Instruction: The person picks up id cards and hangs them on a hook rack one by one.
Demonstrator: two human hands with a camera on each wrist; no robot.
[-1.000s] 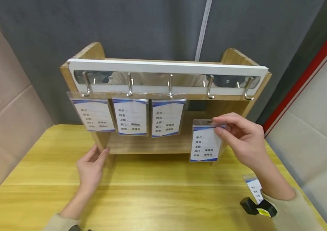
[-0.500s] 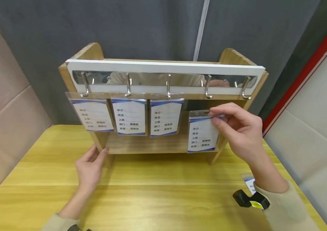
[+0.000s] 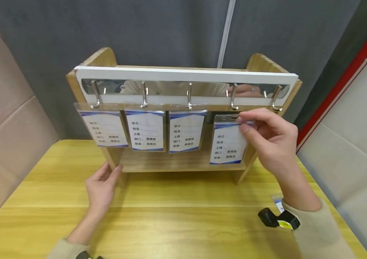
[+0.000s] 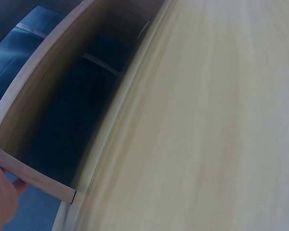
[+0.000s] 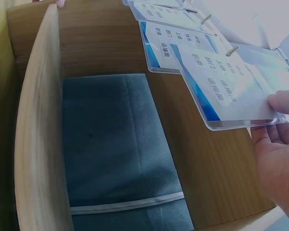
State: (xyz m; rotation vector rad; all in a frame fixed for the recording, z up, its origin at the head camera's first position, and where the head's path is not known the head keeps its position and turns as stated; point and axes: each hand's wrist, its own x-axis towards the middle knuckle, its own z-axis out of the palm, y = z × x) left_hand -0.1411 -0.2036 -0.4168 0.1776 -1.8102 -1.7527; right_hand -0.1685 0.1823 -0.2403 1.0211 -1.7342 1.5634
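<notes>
Pinched by its top right corner between thumb and fingers, a badge in a clear plastic holder (image 3: 228, 145) hangs from my right hand (image 3: 272, 138). The holder's slotted top edge sits just below the fourth hook (image 3: 233, 98) from the left, apart from it. To the left, three similar badges hang from the first three hooks, among them the third badge (image 3: 187, 133). My left hand (image 3: 101, 185) grips the lower left side panel of the wooden rack (image 3: 170, 162). In the left wrist view only part of the left hand (image 4: 1, 197) shows, beside the wooden panel.
A white rail (image 3: 183, 74) with a shiny metal strip carries the hooks; the rightmost hook (image 3: 277, 99) bears no badge. Another badge (image 3: 278, 202) lies on the yellow wooden table (image 3: 183, 219), mostly hidden by the right forearm. A grey curtain (image 3: 170, 32) stands behind.
My right hand has lifted the pinched badge upward, bringing its top edge near the fourth hook. The left hand keeps its grip on the rack's side.
</notes>
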